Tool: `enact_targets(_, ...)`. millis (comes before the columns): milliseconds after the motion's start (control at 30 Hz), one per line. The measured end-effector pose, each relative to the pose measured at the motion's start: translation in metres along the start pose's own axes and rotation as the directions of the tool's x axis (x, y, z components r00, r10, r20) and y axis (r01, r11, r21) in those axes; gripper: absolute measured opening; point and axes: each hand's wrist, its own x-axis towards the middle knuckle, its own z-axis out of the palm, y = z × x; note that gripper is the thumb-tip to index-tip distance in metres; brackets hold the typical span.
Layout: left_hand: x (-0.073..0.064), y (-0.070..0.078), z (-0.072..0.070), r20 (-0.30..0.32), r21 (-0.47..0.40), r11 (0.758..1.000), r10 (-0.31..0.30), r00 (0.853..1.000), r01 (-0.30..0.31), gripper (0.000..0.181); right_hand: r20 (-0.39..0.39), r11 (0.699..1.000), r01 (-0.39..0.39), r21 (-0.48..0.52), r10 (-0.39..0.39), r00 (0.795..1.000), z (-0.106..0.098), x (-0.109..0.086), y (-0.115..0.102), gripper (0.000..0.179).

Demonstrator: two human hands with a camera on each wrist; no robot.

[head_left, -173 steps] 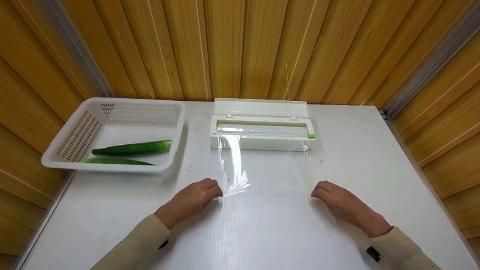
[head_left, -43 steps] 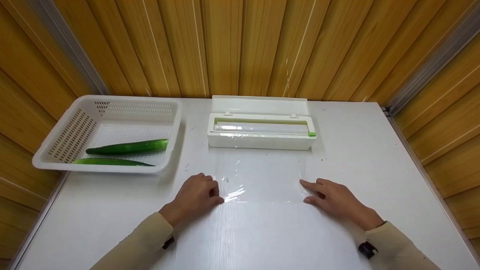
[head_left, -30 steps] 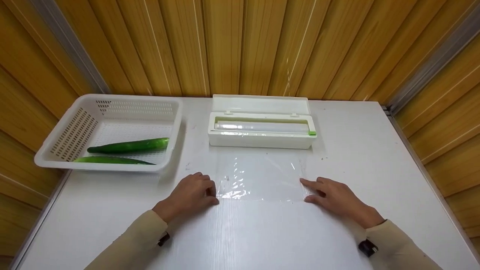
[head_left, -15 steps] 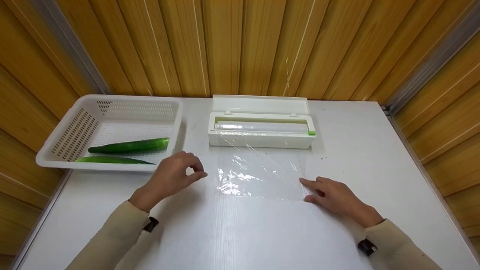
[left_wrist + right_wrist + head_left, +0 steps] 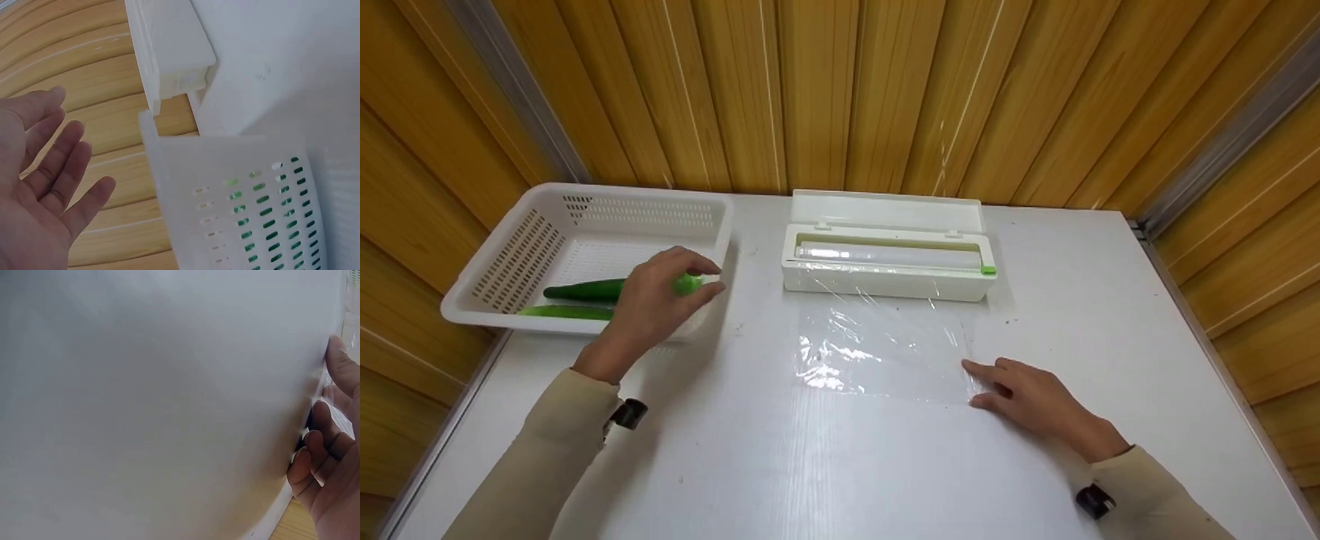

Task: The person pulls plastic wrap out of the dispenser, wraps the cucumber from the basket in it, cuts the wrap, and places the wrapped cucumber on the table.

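Note:
My left hand (image 5: 649, 304) hovers over the right end of a white perforated basket (image 5: 487, 316), thumb and fingers apart with nothing between them. Below it in the basket lie two cucumbers, one dark green (image 5: 581, 291) and one lighter (image 5: 562, 311), both partly hidden by the hand. In the left wrist view the left hand (image 5: 48, 185) appears with spread fingers beside the basket wall (image 5: 185, 169). My right hand (image 5: 1035, 397) presses the right edge of a clear sheet of plastic wrap (image 5: 885, 349) to the table with extended index finger and thumb.
A white plastic wrap dispenser (image 5: 885, 285) with its lid up stands at the back middle; the sheet runs from its roll (image 5: 885, 255) toward the front. A green slider (image 5: 988, 270) sits at its right end. A wood-look panel wall (image 5: 817, 97) rises behind the white table (image 5: 885, 465).
My left hand has let go of the wrap's left corner and moved left and back to above the basket. The wrap's left side now lies wrinkled. The right hand keeps its place.

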Motion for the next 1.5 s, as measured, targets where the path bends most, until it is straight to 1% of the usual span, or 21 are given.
enact_targets(33,0.002,-0.004,-0.003,0.004,-0.011,0.999,-0.041,0.999,0.041,0.021,0.002,1.0,-0.005,0.007,0.005,1.0,0.0,0.0,0.0,0.06)
enact_targets(100,0.004,-0.011,-0.01,0.018,-0.027,0.991,-0.127,0.992,0.128,0.021,0.004,1.0,-0.014,0.015,0.014,1.0,0.0,-0.001,0.0,0.06)
enact_targets(167,0.008,-0.017,-0.017,0.038,-0.025,0.977,-0.211,0.977,0.212,0.023,0.002,1.0,-0.018,0.02,0.018,1.0,0.0,-0.001,0.0,0.06)
enact_targets(267,0.014,-0.025,-0.028,0.074,-0.014,0.951,-0.308,0.948,0.31,0.028,0.0,1.0,-0.019,0.018,0.019,1.0,0.0,-0.001,0.0,0.06)
enact_targets(367,0.019,-0.033,-0.037,0.12,-0.01,0.923,-0.38,0.917,0.384,0.034,0.003,1.0,-0.015,0.014,0.015,1.0,0.0,0.0,0.001,0.06)
enact_targets(433,0.021,-0.039,-0.041,0.152,-0.003,0.908,-0.414,0.898,0.419,0.038,0.008,1.0,-0.016,0.017,0.015,1.0,0.0,0.001,0.001,0.06)
enact_targets(500,0.023,-0.047,-0.044,0.183,0.023,0.895,-0.442,0.878,0.446,0.041,0.009,1.0,-0.015,0.017,0.014,1.0,-0.001,0.002,0.001,0.06)
enact_targets(667,0.023,-0.073,-0.049,0.264,0.118,0.868,-0.495,0.828,0.482,0.049,0.011,1.0,-0.021,0.016,0.021,1.0,0.001,0.002,-0.001,0.059)
enact_targets(733,0.022,-0.083,-0.051,0.286,0.15,0.862,-0.507,0.813,0.485,0.05,0.013,1.0,-0.022,0.016,0.022,1.0,0.002,0.001,-0.001,0.059)
enact_targets(867,0.019,-0.099,-0.056,0.304,0.182,0.851,-0.526,0.795,0.493,0.051,0.009,1.0,-0.022,0.02,0.021,1.0,0.001,0.001,-0.001,0.06)
enact_targets(1000,0.016,-0.107,-0.06,0.321,0.193,0.837,-0.547,0.773,0.512,0.052,0.002,0.999,-0.025,0.024,0.025,1.0,0.001,0.0,0.0,0.06)
enact_targets(1100,0.015,-0.112,-0.062,0.336,0.222,0.836,-0.549,0.765,0.502,0.053,0.001,1.0,-0.011,0.006,0.011,1.0,0.002,0.0,0.001,0.059)
enact_targets(1133,0.015,-0.113,-0.063,0.34,0.234,0.838,-0.546,0.766,0.494,0.054,0.0,1.0,-0.004,0.0,0.004,1.0,0.002,0.0,0.002,0.059)
enact_targets(1200,0.013,-0.116,-0.064,0.348,0.246,0.834,-0.552,0.758,0.494,0.055,-0.006,1.0,0.007,-0.01,-0.007,1.0,0.003,0.001,0.003,0.059)
enact_targets(1367,0.01,-0.123,-0.067,0.373,0.264,0.817,-0.577,0.726,0.514,0.058,-0.004,1.0,0.006,-0.01,-0.006,1.0,0.002,0.002,0.003,0.06)
enact_targets(1433,0.009,-0.127,-0.068,0.383,0.275,0.816,-0.578,0.721,0.508,0.058,0.004,1.0,-0.005,-0.008,0.005,1.0,0.002,0.002,0.003,0.06)
enact_targets(1500,0.007,-0.13,-0.068,0.388,0.281,0.82,-0.572,0.723,0.498,0.057,0.013,1.0,-0.015,-0.008,0.015,1.0,0.001,0.003,0.003,0.061)
